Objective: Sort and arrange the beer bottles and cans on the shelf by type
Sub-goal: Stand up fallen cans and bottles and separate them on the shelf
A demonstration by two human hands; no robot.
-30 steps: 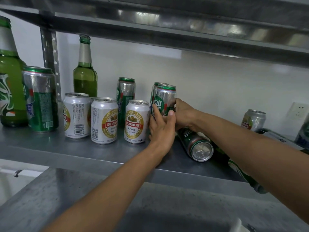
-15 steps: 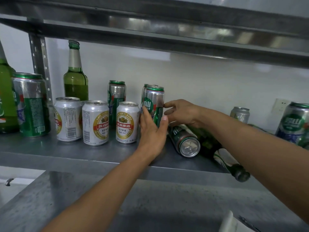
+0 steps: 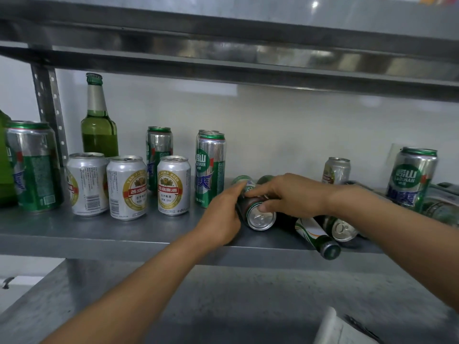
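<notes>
Two hands grip one toppled green can [image 3: 262, 219] on the steel shelf [image 3: 124, 232]: your left hand [image 3: 221, 216] cups its side, your right hand [image 3: 288, 194] curls over the top, likely to stand it beside the upright Laoshan can [image 3: 211, 170], just right of three white Yanjing cans [image 3: 126, 187].

Left hand [image 3: 221, 214] and right hand [image 3: 285, 194] holding a lying can [image 3: 258, 214], metal shelf [image 3: 99, 234], white cans [image 3: 126, 187] upright at left
</notes>
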